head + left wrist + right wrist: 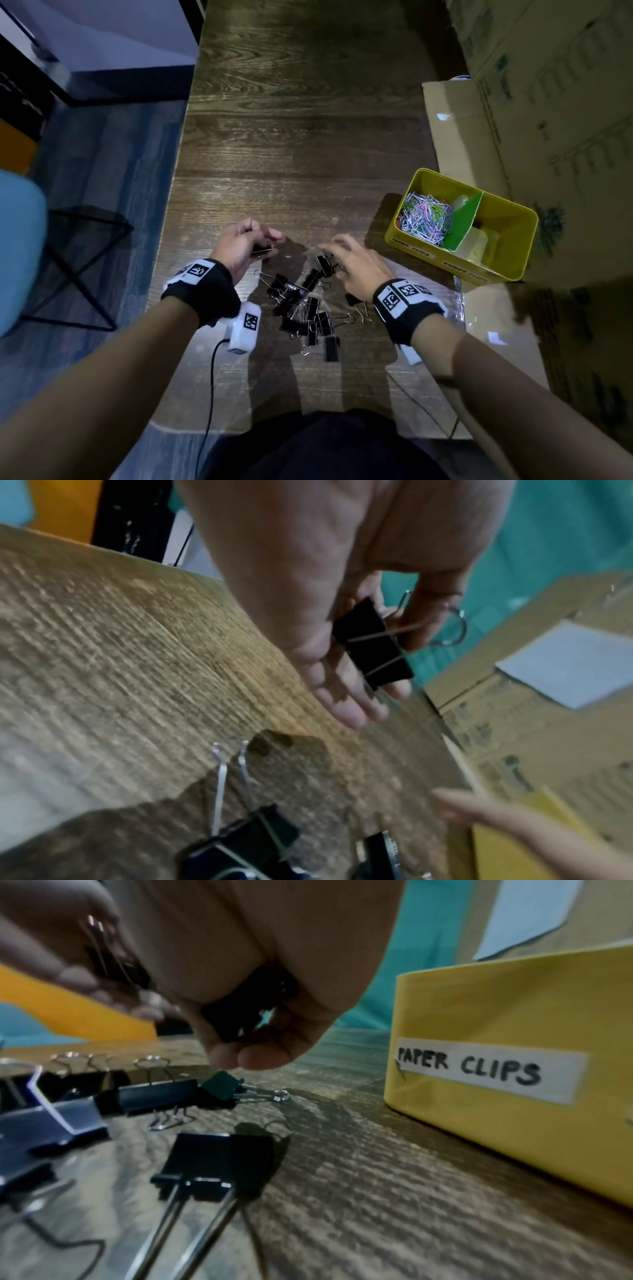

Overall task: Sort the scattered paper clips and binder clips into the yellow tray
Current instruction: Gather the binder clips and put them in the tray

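Black steel binder clips (308, 308) with wire handles lay heaped on the dark, grainy wooden table (291, 137) between the two wrists; the yellow tray (513, 263) stood well to the right, its left compartment full of coloured wire paper clips (424, 216), its right compartment, past a green divider (462, 219), apparently holding no clips yet; the binder-clip step seemed just begun; the left hand (243, 245) held one black binder clip (373, 645) against its curled fingers (342, 707), handles sticking out; the right hand (356, 267) hovered over the far edge of the heap, fingers (236, 1056) curled, and the right wrist view showed something dark inside them, likely a clip, though blur left it uncertain; the next move called for carrying each load across to the right compartment; the springy, angular clips would snag by their handles
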`<act>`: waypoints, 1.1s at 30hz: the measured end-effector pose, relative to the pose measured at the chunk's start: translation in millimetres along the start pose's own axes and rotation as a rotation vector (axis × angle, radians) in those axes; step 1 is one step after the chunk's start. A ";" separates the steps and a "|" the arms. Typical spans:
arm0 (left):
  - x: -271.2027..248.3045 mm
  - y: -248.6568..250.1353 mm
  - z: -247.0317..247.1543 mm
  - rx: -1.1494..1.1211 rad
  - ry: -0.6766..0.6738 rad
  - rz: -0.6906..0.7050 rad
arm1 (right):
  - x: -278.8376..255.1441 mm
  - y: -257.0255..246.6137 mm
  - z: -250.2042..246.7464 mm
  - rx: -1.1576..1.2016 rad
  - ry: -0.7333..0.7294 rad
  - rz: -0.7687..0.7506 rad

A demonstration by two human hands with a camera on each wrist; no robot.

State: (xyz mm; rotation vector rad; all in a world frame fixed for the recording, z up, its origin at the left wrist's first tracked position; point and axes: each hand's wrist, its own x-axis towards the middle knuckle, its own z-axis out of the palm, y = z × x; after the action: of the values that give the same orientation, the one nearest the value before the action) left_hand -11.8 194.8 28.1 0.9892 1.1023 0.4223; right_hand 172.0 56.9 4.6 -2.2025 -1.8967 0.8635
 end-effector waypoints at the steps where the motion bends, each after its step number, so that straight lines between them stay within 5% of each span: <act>1: -2.6 3.0 -0.5 -0.037 -0.034 -0.004 | 3.9 -0.1 3.7 -0.052 -0.051 -0.022; 6: -12.3 14.1 1.3 0.099 -0.166 -0.035 | 10.5 -1.5 18.5 -0.078 -0.075 0.034; 13: -14.5 0.6 22.3 1.255 -0.306 0.143 | 9.9 -4.3 19.9 -0.057 0.004 0.106; 18: -11.6 -27.8 49.2 1.544 -0.250 0.219 | 6.5 -5.6 17.7 -0.002 0.041 0.141; 23: 2.5 -46.0 62.1 1.684 -0.248 0.228 | -4.5 -0.8 9.6 0.482 0.133 0.339; 27: 16.4 -47.8 60.9 1.605 -0.299 0.163 | -28.5 4.4 -5.3 1.136 0.207 0.453; 30: 24.4 -38.2 55.8 1.379 -0.183 0.123 | -58.7 17.1 -23.6 1.596 0.283 0.395; 33: 23.6 -21.2 60.0 0.878 -0.132 0.030 | -88.4 39.3 -55.8 1.817 0.481 0.352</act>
State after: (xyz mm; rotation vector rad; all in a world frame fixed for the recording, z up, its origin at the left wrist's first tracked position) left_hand 47.8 173.5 3.8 1.7700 1.1641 -0.1396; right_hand 228.1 -18.9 64.4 -1.1860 -0.0428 1.1400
